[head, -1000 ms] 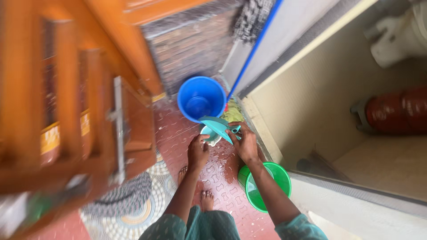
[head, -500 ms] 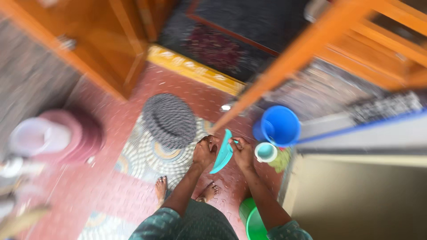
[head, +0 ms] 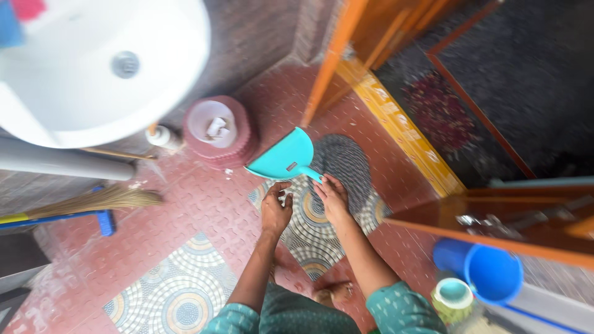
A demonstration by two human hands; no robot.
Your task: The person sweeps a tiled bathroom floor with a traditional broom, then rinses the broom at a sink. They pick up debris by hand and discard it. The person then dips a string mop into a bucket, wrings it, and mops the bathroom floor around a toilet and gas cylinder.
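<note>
A turquoise plastic dustpan (head: pixel 285 156) is held out in front of me over the red patterned floor. My right hand (head: pixel 330 197) grips its short handle. My left hand (head: pixel 276 207) hovers just below the pan's near edge, fingers curled around something small and pale that I cannot identify. Ahead of the dustpan stands a pink lidless bin (head: pixel 216 130) with a white liner and crumpled paper in it.
A white washbasin (head: pixel 99 68) hangs at top left with a grey pipe beneath. A broom (head: pixel 93 201) lies at left. An orange wooden door frame (head: pixel 331 62) and open door (head: pixel 495 226) stand right. A blue bucket (head: pixel 486 272) and small teal mug (head: pixel 455 295) sit at lower right.
My view has swung round to the left, from the blue bucket to the basin and pink bin. The dustpan has turned from on edge to lying flat, pointing towards the bin.
</note>
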